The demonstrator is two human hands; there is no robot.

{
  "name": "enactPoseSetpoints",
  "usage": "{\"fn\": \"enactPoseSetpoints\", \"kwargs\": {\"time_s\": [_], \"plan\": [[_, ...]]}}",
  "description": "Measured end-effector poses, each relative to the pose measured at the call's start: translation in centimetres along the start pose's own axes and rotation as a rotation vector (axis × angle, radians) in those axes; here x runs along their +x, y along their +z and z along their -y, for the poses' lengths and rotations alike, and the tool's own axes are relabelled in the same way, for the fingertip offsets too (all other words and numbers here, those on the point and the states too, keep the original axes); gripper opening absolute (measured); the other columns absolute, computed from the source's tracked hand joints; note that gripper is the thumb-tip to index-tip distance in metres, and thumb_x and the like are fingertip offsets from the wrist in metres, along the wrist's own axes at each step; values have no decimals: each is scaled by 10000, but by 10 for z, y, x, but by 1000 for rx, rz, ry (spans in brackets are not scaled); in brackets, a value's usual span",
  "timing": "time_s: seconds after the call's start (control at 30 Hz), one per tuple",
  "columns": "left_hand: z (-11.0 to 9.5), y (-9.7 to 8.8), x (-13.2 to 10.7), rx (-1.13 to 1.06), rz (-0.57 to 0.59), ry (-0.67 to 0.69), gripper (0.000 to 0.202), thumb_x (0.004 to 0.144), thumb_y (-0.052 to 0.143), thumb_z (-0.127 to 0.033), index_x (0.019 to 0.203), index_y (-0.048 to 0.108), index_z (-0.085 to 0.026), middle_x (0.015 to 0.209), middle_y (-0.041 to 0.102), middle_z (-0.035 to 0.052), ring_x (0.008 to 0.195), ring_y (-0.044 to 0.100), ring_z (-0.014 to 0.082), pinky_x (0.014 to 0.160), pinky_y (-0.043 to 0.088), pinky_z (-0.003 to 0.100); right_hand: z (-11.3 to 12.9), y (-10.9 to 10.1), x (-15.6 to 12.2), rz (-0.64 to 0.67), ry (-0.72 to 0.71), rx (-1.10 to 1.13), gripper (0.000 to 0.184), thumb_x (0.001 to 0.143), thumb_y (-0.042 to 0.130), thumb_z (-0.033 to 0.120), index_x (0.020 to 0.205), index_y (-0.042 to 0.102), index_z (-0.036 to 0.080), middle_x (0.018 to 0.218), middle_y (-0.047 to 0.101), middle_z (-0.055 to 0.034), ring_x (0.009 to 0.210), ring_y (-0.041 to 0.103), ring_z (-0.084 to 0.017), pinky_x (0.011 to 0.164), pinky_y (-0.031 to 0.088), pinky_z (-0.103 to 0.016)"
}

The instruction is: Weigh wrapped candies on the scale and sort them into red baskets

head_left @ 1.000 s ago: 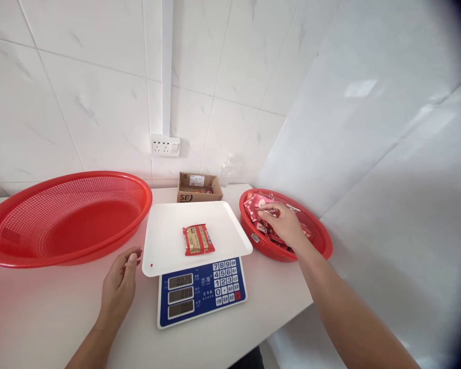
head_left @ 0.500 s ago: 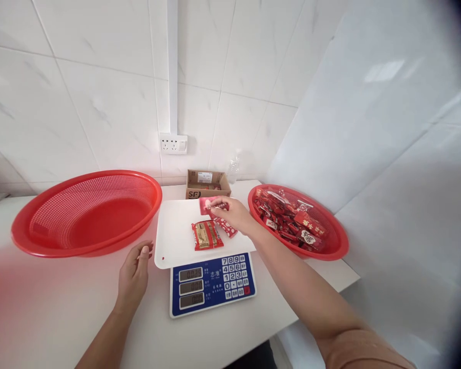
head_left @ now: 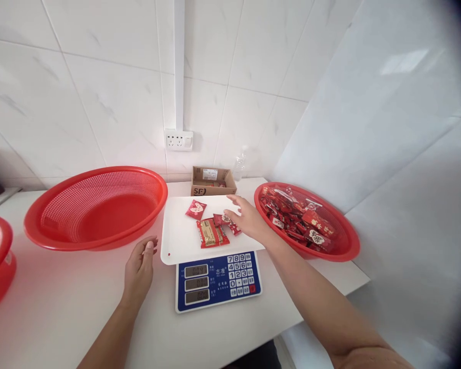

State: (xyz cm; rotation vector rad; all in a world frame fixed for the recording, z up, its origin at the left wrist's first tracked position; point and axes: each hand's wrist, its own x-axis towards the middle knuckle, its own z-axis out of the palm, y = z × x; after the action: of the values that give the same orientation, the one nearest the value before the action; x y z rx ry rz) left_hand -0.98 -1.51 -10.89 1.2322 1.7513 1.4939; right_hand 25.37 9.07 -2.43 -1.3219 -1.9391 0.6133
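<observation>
My right hand (head_left: 246,218) is over the right side of the scale's white tray (head_left: 179,241), fingers apart and holding nothing. Just by its fingertips are small red packets (head_left: 223,219), one partly over another. A larger red and gold packet (head_left: 212,233) lies in front of them, and a pink-red packet (head_left: 195,209) lies flat farther back. The blue panel of the digital scale (head_left: 218,281) has lit digits, with the last ones hard to read. My left hand (head_left: 140,264) hovers left of the tray with loosely curled fingers and nothing in it.
A red basket (head_left: 153,215) with perforated sides stands at the left; part of another red basket (head_left: 5,256) shows at the edge. On the right, a red basket (head_left: 351,246) holds many red packets. A cardboard box (head_left: 197,189) and clear bottle (head_left: 240,165) stand near the wall.
My right hand has let go of the small red packets on the tray, drawn back slightly right and opened. The pink-red packet is now uncovered. The scale's reading has changed; the view has shifted a little.
</observation>
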Motion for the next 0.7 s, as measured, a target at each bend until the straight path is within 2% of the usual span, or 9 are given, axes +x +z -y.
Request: {"fn": "enactPoseSetpoints", "kwargs": {"time_s": [0.1,0.17,0.27,0.37,0.43,0.5,0.7], "plan": [[-1,0,0,-7,-13,-5,463,836,389,-556,1052,581,-194,1082,621,100,960,608,234,857,504,427,-6,-23,-19,-76,-19,-113,430,824,527,358,1231,510,223,1311,524,-86,1200,479,-212,1010,374,-411],[-1,0,0,-17,-24,1,452,841,391,-547,1040,587,-193,1069,624,97,953,610,230,852,507,419,-17,-44,-34,-132,30,-210,419,819,522,347,1220,533,225,1282,555,-83,1179,499,-228,1005,375,-423],[-2,1,-1,-45,-32,16,431,851,395,-527,1035,589,-190,1055,626,90,957,610,219,849,507,394,-42,-76,-58,-205,183,-369,436,813,513,363,1215,554,199,1270,568,-104,1164,512,-268,980,387,-437],[-3,2,-2,-56,-30,18,412,862,395,-511,1037,588,-192,1054,621,81,968,602,202,845,505,362,-69,-100,-82,-181,462,-481,470,802,512,381,1229,550,188,1253,582,-105,1110,549,-292,942,406,-442],[-4,3,-3,-61,-25,25,401,866,394,-504,1031,588,-195,1054,616,76,974,593,193,832,508,345,-80,-108,-94,-167,608,-494,466,801,505,418,1213,568,209,1216,606,-96,1081,564,-293,899,428,-431],[-3,4,-3,-69,-22,35,394,870,392,-500,1030,586,-197,1044,615,72,971,588,185,825,509,336,-86,-110,-100,-180,681,-506,456,799,497,460,1190,586,243,1165,633,-85,1055,574,-296,858,441,-432],[-1,5,-2,-56,-28,27,397,871,390,-500,1036,581,-193,1028,617,74,951,593,182,829,508,343,-92,-106,-96,-189,732,-616,435,792,471,518,1135,631,304,1093,663,-89,1001,583,-348,777,437,-479]]}}
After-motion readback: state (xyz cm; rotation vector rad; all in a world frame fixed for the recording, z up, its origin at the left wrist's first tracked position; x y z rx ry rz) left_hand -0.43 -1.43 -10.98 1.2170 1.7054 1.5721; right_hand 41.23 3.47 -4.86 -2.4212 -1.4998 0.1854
